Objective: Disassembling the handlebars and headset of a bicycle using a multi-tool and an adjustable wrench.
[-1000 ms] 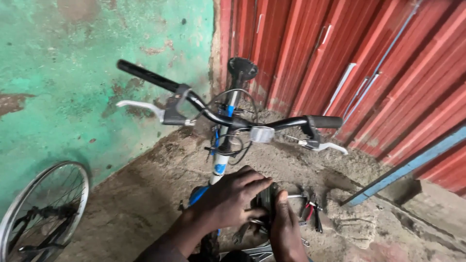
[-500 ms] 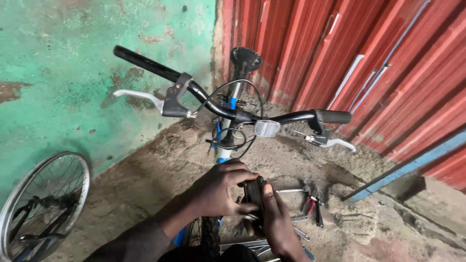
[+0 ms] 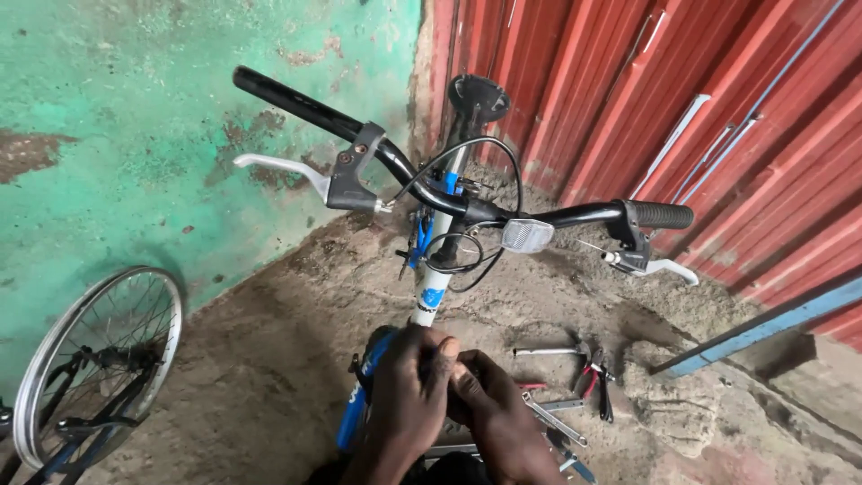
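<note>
Wheel first, over on our far left: a spoked wheel is leaning by the green wall, well apart from our hands. Moving right, we are looking down on a blue and white bicycle standing on the rough concrete ground. Its black handlebar is running across the view, the left grip pointing up toward the wall, with a silver brake lever hanging just beneath it. A clear reflector is sitting near the stem, and black cables are looping in front of the frame tube.

Down at the bottom centre, we are pressing both hands together just below that tube. Our left hand is curling over something dark, fingers bent and closed tight against the frame; what they are gripping we cannot tell, since the knuckles are covering it. Our right hand is touching the left, fingers folded in too, and its contents are hidden as well.

Further right, tools are lying on the ground near our right hand: a silver wrench, red-handled pliers and another wrench. The right grip and its lever are pointing toward the red corrugated wall.
</note>
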